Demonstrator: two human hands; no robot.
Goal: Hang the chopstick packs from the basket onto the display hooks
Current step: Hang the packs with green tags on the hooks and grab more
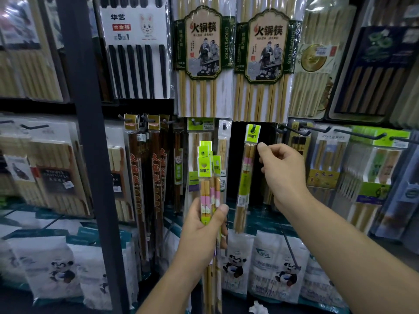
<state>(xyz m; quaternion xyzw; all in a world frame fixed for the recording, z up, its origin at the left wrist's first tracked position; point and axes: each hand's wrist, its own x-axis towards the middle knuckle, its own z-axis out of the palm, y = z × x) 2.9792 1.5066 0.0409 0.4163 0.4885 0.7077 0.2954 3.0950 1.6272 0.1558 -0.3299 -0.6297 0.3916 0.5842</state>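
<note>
My left hand (204, 225) grips several packs (207, 175); my right hand (281, 168), fingers curled, perhaps pinches the hung pack (246, 177) below its hook (254, 127).

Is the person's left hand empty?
No, the left hand grips a bundle of clear plastic chopstick packs with bright green labels.

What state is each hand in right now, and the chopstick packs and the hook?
Left hand, gripping a bundle of packs.
Bundle of packs, held upright, not yet hung.
Single pack, hanging from the hook.
Hook, through the single pack's green header.
Right hand, fingers curled beside the single pack; contact unclear.
</note>
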